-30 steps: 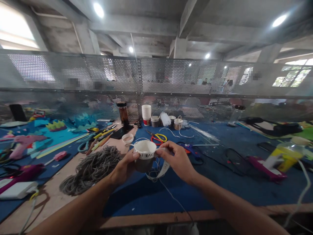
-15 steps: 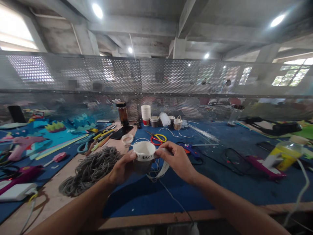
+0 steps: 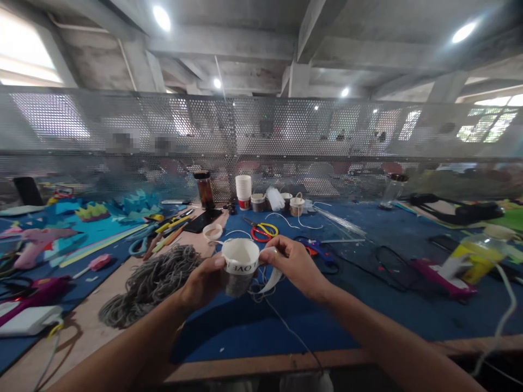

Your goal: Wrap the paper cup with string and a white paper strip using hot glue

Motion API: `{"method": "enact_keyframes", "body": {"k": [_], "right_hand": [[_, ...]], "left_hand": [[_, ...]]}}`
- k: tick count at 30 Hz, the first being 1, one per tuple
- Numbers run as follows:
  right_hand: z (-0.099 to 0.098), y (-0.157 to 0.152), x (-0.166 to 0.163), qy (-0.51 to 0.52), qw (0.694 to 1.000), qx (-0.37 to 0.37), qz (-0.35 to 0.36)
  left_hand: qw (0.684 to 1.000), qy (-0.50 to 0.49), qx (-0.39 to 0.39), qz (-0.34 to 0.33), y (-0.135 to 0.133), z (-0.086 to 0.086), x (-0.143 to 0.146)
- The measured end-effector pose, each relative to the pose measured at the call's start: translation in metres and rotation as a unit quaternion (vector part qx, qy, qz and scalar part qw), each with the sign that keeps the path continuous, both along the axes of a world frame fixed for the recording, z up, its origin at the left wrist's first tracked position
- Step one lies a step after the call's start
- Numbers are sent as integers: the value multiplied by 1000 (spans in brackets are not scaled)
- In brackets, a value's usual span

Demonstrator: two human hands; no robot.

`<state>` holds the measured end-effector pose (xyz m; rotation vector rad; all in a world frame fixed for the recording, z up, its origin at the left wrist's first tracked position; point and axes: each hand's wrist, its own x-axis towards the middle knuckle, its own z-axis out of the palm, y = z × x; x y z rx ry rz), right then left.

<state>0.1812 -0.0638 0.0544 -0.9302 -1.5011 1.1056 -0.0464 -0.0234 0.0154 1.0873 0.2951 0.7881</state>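
Observation:
My left hand [image 3: 204, 280] grips a paper cup [image 3: 240, 265] from the left side, holding it upright above the blue felt mat [image 3: 261, 321]. The cup has a white rim band lettered "LOVE" and a darker wrapped body. My right hand [image 3: 296, 267] is pinched at the cup's right rim, fingers closed on a white ribbon strip [image 3: 272, 279] that hangs down below it. Thin cord [image 3: 286, 326] trails from the cup toward me.
A heap of grey yarn [image 3: 153, 280] lies left of the cup. Red-yellow scissors [image 3: 261, 231], blue tool [image 3: 316, 250], stacked cups [image 3: 244, 190], jar [image 3: 204, 189] and small pots sit behind. Glue guns [image 3: 35, 239], pencils and felt cutouts fill the left; a mesh screen [image 3: 261, 141] backs the table.
The cup has turned slightly, so more of the lettering faces me. My right hand moved a little closer to the rim with the ribbon. The left hand kept its hold.

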Motion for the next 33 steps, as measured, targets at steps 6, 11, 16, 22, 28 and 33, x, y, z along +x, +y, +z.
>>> {"method": "enact_keyframes", "body": {"k": [6,11,16,22,28,33], "right_hand": [[0,0,-1,-10,1000,-16,-4],[-4,4,0,18,998,52,11],[-14,12,-1,77,993,-5,90],[-17,14,-5,119,984,-59,115],[-23,19,-4,151,981,-83,87],[-24,20,-2,183,980,-64,41]], "left_hand": [[999,5,12,-29,-4,7,3],[999,0,-13,-45,-6,8,5],[998,-25,-24,-43,-7,8,10],[997,-40,-52,-45,-6,10,15],[997,-32,-62,-35,-9,9,20],[997,6,-77,27,-8,11,24]]}}
